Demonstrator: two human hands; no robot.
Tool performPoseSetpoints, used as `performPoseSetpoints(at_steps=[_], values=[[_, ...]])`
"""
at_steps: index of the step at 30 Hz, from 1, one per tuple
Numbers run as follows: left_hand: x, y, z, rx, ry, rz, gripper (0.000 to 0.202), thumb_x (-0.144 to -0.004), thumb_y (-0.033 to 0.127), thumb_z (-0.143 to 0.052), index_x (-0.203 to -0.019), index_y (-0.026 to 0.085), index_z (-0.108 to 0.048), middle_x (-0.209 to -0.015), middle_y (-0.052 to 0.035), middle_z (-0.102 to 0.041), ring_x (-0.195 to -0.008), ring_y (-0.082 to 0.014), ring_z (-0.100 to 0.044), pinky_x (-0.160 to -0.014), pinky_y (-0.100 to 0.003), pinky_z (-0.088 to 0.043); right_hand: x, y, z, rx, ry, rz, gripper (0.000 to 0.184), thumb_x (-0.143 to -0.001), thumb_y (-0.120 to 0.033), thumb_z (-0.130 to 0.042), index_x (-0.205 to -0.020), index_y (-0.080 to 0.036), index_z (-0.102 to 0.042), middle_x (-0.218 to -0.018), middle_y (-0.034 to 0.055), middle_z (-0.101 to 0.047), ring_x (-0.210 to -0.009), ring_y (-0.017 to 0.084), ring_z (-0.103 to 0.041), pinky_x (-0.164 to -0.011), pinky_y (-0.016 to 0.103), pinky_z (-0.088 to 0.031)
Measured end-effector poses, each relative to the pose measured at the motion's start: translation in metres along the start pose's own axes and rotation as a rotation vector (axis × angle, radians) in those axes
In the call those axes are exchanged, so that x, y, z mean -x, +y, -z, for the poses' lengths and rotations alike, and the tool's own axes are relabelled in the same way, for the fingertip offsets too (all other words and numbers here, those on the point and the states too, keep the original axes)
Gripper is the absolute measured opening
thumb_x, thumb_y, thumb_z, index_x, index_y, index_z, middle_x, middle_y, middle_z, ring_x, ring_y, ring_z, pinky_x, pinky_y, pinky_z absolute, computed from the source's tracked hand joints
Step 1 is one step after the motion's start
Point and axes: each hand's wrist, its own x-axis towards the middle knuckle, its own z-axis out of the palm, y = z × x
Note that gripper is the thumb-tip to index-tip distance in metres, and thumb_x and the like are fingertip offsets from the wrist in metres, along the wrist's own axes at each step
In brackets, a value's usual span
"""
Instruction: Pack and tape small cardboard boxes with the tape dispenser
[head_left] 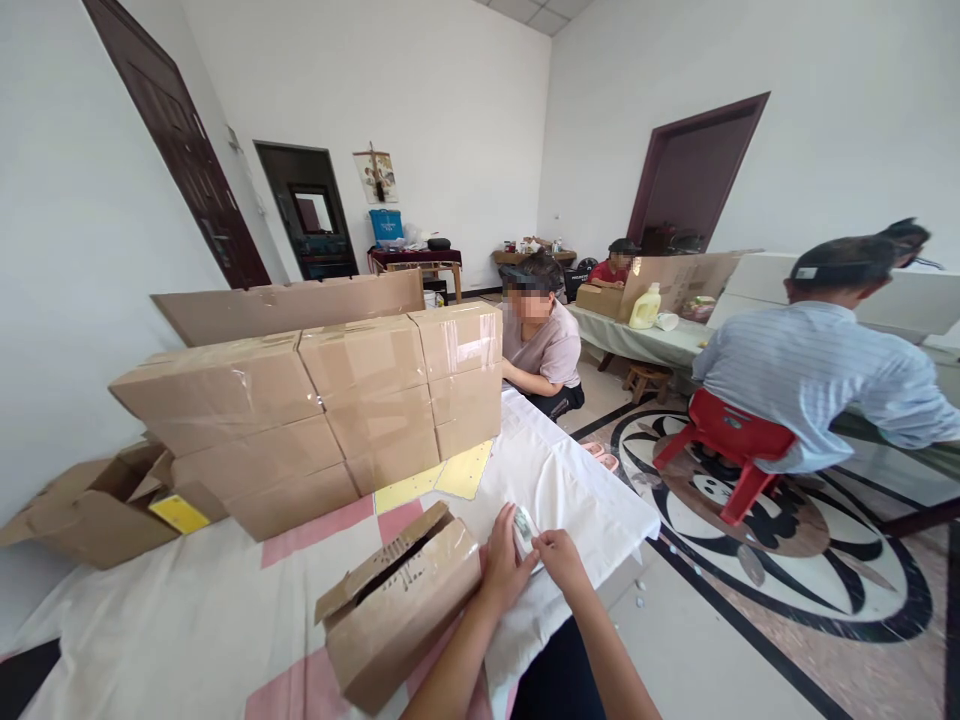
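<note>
My left hand is wrapped around a small white pack with green print, held just above the white cloth near the table's right side. At the pack's lower right edge, the fingers of my right hand are pinched together against it. What exactly the pack contains does not show. Beside my left forearm lies a brown cardboard box, its top flaps parted along a dark gap.
Stacked taped cartons line the table's far left, with an open carton beyond. Yellow sheets lie by the stack. One person crouches across the table; another sits on a red chair at right.
</note>
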Motion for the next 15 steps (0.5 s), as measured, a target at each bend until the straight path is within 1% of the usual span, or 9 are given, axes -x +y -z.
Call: performPoseSetpoints(at_steps=[3,5,7,10,15], values=[[0.0034,-0.0010,0.0009,-0.062,-0.071,-0.040,0.087,-0.085,0.039,-0.064,-0.156,0.018,-0.020,-0.165,-0.0174,-0.018,-0.153,-0.0309,-0.019,-0.122,-0.049,-0.024,-0.0013,0.0037,-0.0008,-0.017,-0.023,-0.024,0.029,-0.079,-0.031,-0.050,-0.056,-0.017,-0.060,-0.058,0.0037,-0.064,-0.064,0.018,-0.062,-0.063,0.026,-0.042],[0.0046,-0.0002,-0.0009,-0.126,-0.087,-0.046,0.094,-0.078,0.034,-0.069,-0.156,0.018,-0.020,-0.165,-0.0179,-0.013,-0.153,-0.0325,-0.016,-0.122,-0.050,-0.024,-0.0016,0.0048,-0.0001,-0.020,-0.032,-0.040,0.027,-0.078,-0.030,-0.051,-0.057,-0.017,-0.061,-0.060,0.0041,-0.066,-0.064,0.018,-0.062,-0.063,0.026,-0.042],[0.0053,0.0008,-0.0034,-0.160,-0.070,-0.035,0.096,-0.075,0.032,-0.070,-0.157,0.020,-0.019,-0.166,-0.0165,-0.015,-0.153,-0.0325,-0.017,-0.122,-0.050,-0.025,-0.0015,0.0050,0.0014,-0.023,-0.040,-0.046,0.027,-0.078,-0.030,-0.051,-0.056,-0.017,-0.061,-0.061,0.0044,-0.067,-0.065,0.019,-0.063,-0.063,0.026,-0.042],[0.0057,0.0008,-0.0062,-0.153,-0.038,-0.013,0.096,-0.075,0.032,-0.067,-0.157,0.025,-0.019,-0.165,-0.0128,-0.021,-0.152,-0.0316,-0.022,-0.122,-0.050,-0.026,-0.0009,0.0042,0.0038,-0.028,-0.047,-0.051,0.027,-0.077,-0.030,-0.051,-0.055,-0.018,-0.061,-0.061,0.0046,-0.067,-0.065,0.019,-0.064,-0.063,0.027,-0.042],[0.0065,-0.0024,-0.0088,-0.157,-0.001,0.017,0.091,-0.077,0.033,-0.065,-0.156,0.028,-0.021,-0.164,-0.0098,-0.025,-0.151,-0.0309,-0.026,-0.121,-0.048,-0.029,0.0004,0.0004,0.0075,-0.038,-0.046,-0.080,0.023,-0.073,-0.027,-0.052,-0.053,-0.018,-0.058,-0.061,0.0057,-0.066,-0.067,0.021,-0.064,-0.064,0.029,-0.044]])
